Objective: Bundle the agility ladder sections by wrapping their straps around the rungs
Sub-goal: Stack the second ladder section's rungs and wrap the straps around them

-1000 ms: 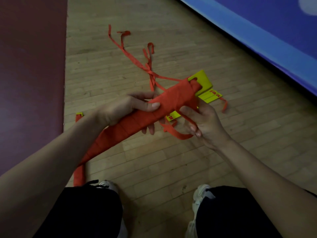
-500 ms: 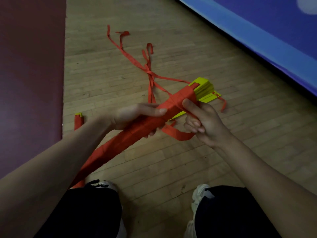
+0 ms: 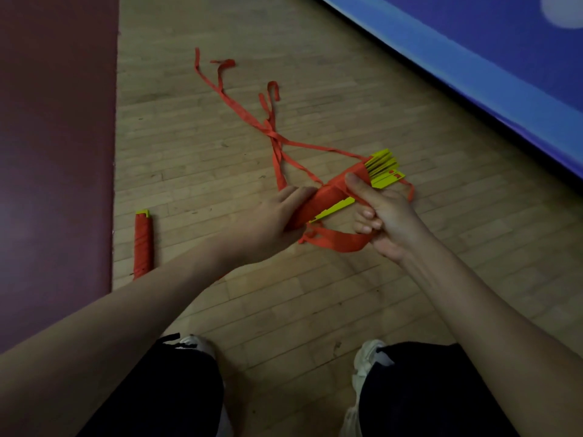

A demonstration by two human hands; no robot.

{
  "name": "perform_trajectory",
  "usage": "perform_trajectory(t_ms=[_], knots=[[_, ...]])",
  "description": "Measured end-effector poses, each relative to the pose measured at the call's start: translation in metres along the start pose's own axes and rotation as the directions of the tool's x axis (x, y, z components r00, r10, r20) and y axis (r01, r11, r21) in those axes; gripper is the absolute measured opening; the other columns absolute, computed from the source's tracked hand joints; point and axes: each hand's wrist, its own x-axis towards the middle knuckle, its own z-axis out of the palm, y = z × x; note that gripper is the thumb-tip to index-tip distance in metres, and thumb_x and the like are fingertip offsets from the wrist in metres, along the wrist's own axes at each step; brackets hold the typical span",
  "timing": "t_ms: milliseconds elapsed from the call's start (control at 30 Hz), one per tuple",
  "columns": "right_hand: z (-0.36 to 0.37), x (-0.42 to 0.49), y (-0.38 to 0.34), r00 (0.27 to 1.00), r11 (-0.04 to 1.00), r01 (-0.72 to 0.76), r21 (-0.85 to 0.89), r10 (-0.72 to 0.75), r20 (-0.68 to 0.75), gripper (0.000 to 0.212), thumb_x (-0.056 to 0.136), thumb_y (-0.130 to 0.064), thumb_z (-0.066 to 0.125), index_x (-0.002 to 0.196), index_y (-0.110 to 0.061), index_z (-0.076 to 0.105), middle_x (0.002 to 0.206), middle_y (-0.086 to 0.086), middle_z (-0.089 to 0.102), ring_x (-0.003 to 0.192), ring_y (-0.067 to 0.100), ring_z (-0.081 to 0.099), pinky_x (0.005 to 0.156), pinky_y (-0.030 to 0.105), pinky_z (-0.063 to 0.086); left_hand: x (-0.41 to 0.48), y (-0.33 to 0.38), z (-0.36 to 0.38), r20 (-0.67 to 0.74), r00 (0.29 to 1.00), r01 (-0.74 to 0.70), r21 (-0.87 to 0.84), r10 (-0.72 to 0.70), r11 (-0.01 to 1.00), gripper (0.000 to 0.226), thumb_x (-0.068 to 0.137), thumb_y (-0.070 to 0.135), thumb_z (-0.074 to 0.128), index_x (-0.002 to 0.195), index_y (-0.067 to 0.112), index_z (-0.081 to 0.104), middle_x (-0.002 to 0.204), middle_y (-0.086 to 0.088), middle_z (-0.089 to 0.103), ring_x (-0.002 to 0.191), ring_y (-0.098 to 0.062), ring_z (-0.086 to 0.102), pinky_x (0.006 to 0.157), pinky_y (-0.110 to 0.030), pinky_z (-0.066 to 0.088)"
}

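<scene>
A bundle of yellow ladder rungs (image 3: 380, 162) wrapped in red strap (image 3: 328, 197) is held above the wooden floor. My left hand (image 3: 268, 225) grips the wrapped middle of the bundle from the left. My right hand (image 3: 383, 216) holds the bundle's far part with the thumb on top and pinches a loop of red strap (image 3: 337, 242) that hangs below. Loose red strap tails (image 3: 249, 111) trail from the bundle across the floor to the far left.
A wrapped red bundle with a yellow tip (image 3: 142, 242) lies on the floor at the left, beside a dark red mat (image 3: 53, 146). A blue mat (image 3: 473, 58) runs along the right. My knees and shoes (image 3: 367, 364) are below.
The bundle has tilted and swung further away from me, its near end now hidden under my left arm. My left hand has rolled over it. The wrapped bundle on the floor has come into view.
</scene>
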Motion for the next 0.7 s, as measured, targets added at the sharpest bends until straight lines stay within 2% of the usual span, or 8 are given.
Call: perform_trajectory(t_ms=[67,133,267,367,467,600,700], knots=[[-0.001,0.000,0.004,0.999,0.999,-0.034,-0.017,0.034,-0.033,0.040,0.090,-0.023,0.063,0.057,-0.016,0.041,0.037,-0.007,0.030,0.028,0.003,0.025,0.032,0.016,0.024,-0.001,0.000,0.001,0.021,0.999,0.039,0.067,-0.040,0.997,0.063,0.093,0.023,0.058,0.149,0.018,0.030,0.137,-0.004,0.046,0.113,-0.027,0.055,0.086,-0.030,0.044],[-0.002,0.001,0.007,0.997,0.997,-0.066,-0.033,0.065,-0.041,0.036,0.089,-0.024,0.065,0.060,-0.016,0.045,0.038,-0.007,0.032,0.030,0.003,0.026,0.033,0.017,0.025,-0.001,0.001,0.001,0.053,0.994,0.084,0.154,-0.094,0.984,0.063,0.095,0.028,0.053,0.151,0.024,0.024,0.142,-0.002,0.044,0.116,-0.030,0.055,0.087,-0.036,0.046],[-0.002,0.002,0.012,0.993,0.992,-0.090,-0.092,0.082,-0.082,0.032,0.087,-0.026,0.067,0.062,-0.015,0.051,0.041,-0.005,0.038,0.032,0.004,0.030,0.035,0.017,0.029,-0.001,0.000,0.003,0.080,0.988,0.106,0.255,-0.130,0.961,0.062,0.096,0.029,0.048,0.152,0.026,0.019,0.148,0.001,0.041,0.119,-0.033,0.053,0.086,-0.036,0.044],[-0.002,0.002,0.010,0.988,0.980,-0.144,-0.139,0.134,-0.082,0.029,0.088,-0.030,0.065,0.068,-0.012,0.055,0.042,-0.002,0.046,0.031,0.006,0.037,0.035,0.018,0.035,0.000,-0.003,0.001,0.100,0.981,0.136,0.237,-0.163,0.962,0.062,0.096,0.026,0.047,0.151,0.026,0.019,0.147,-0.002,0.043,0.120,-0.033,0.052,0.086,-0.035,0.043],[-0.003,0.000,0.006,0.984,0.966,-0.175,-0.191,0.179,0.001,0.028,0.093,-0.029,0.058,0.073,-0.009,0.057,0.049,0.001,0.053,0.032,0.006,0.042,0.035,0.018,0.038,0.000,-0.005,-0.001,0.117,0.977,0.155,0.182,-0.178,0.971,0.061,0.095,0.027,0.048,0.150,0.026,0.021,0.141,-0.006,0.049,0.118,-0.034,0.053,0.088,-0.036,0.044],[-0.007,0.002,0.007,0.986,0.964,-0.113,-0.242,0.139,0.095,0.021,0.096,-0.020,0.053,0.080,-0.008,0.060,0.060,0.003,0.063,0.040,0.006,0.052,0.041,0.018,0.045,-0.001,-0.010,-0.002,0.113,0.976,0.166,0.168,-0.187,0.972,0.060,0.096,0.027,0.048,0.150,0.025,0.021,0.138,-0.007,0.051,0.117,-0.033,0.054,0.079,-0.027,0.036],[-0.011,0.007,0.009,0.989,0.947,-0.063,-0.315,0.102,0.110,0.017,0.094,-0.022,0.056,0.081,-0.014,0.064,0.064,0.000,0.068,0.053,0.008,0.062,0.051,0.019,0.050,-0.001,-0.011,-0.007,0.116,0.981,0.139,0.148,-0.157,0.979,0.071,0.096,0.023,0.048,0.153,0.034,0.006,0.136,-0.006,0.051,0.112,-0.031,0.055,0.074,-0.026,0.032]])
